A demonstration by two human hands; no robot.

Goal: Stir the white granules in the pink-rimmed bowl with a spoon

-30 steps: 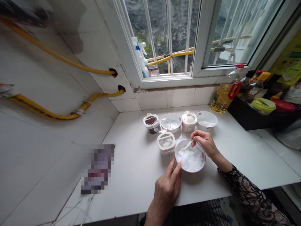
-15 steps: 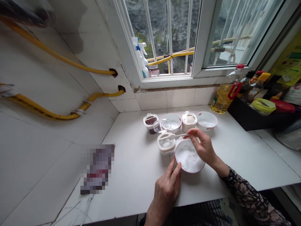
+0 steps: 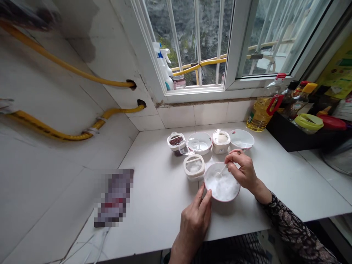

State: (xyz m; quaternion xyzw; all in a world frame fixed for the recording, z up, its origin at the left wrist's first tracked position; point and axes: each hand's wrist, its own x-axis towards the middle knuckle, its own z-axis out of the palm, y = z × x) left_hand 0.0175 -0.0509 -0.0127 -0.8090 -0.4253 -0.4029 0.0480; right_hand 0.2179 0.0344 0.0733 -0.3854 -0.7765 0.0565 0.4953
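My right hand [image 3: 242, 168] pinches the handle of a small white spoon [image 3: 222, 169]. The spoon's tip dips into white powder [image 3: 221, 189], which fills much of a white bowl [image 3: 224, 201] with a pinkish rim. On the bowl's near left side, the fingers of my left hand [image 3: 196, 214] press against the rim and steady it. Just left of the bowl stands a white-rimmed jar [image 3: 194, 177], its clear lid tipped back and white contents inside.
Behind are a jar of dark reddish grains [image 3: 176, 140], two more bowls, one white [image 3: 200, 148] and one patterned [image 3: 242, 146], and another jar of white contents [image 3: 220, 148]. An oil bottle [image 3: 260, 115] and a black condiment box [image 3: 286, 137] stand at right.
My right hand has moved right and slightly down. The spoon has come away from over the white-rimmed jar, and its tip is now in the bowl's powder. The left hand has stayed put.
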